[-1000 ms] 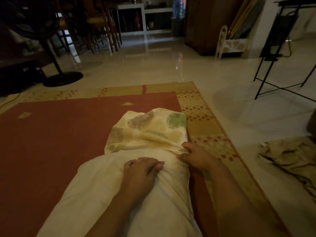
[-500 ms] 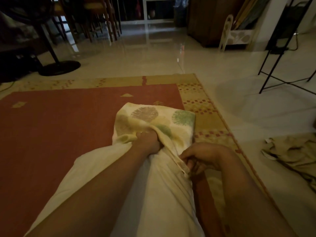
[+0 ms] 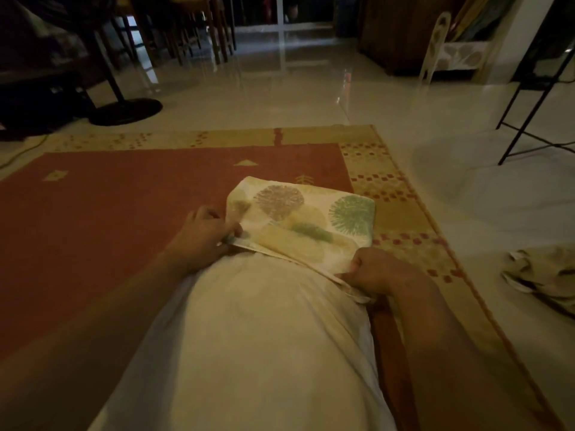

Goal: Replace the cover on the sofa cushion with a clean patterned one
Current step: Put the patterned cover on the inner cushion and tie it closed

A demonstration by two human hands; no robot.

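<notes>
A: Head cam, what's the cushion doing?

B: White cushion [image 3: 267, 337] lies lengthwise on the red rug [image 3: 109, 228], near end toward the person, far end tucked into the patterned cover [image 3: 308, 219]. Cover's on the far part only; most of the cushion is bare.

A: Hands?

B: Left hand [image 3: 202, 234] at the left corner of the cover's open edge, fingers curled and pinching the hem. Right hand [image 3: 376, 272] at the right corner, closed in a fist w/ the hem bunched in it. The edge runs taut and slanted btwn them, right end nearer than left.

A: Cover pattern?

B: Cream w/ round leafy prints, green, brown, yellow. Far corners look filled out and squared.

A: Anything else nearby?

B: Crumpled beige cloth [image 3: 544, 275] on the tiled floor [image 3: 311, 98] to the right, well apart from the rug. Fan base [image 3: 124, 110] far left, black metal stand [image 3: 535, 98] far right, chairs [image 3: 186, 29] at the back. Room's dim, so fine detail at the hem is hard to make out.
</notes>
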